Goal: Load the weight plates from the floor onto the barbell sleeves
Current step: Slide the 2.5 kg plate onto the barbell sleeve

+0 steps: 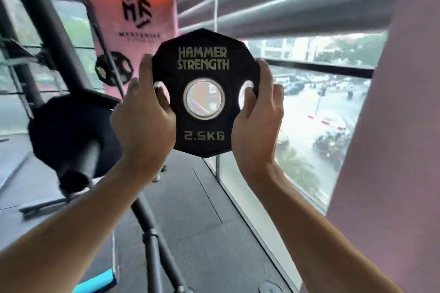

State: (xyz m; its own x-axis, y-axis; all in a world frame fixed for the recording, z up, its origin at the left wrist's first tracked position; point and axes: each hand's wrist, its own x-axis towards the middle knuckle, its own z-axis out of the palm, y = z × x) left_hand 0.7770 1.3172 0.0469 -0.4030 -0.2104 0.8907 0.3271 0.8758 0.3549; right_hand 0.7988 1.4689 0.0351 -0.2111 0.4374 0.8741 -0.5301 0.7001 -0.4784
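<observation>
A small black weight plate (203, 59) marked "Hammer Strength 2.5KG" is held upright in front of me, its centre hole showing daylight. My left hand (145, 116) grips its left edge with the thumb through the left grip slot. My right hand (258, 116) grips its right edge with the thumb at the right slot. To the left and lower, the barbell sleeve (82, 162) points toward me, blurred, with a larger black plate (59, 126) on it. The held plate is apart from the sleeve, to its right.
Black rack posts (47, 31) rise at the left. Another plate (114, 68) hangs on a peg by the pink banner (133, 19). A window with blinds (309, 93) fills the right, beside a pink pillar (392, 150). Dark rubber floor (202, 221) lies below, with a rack foot (152, 245).
</observation>
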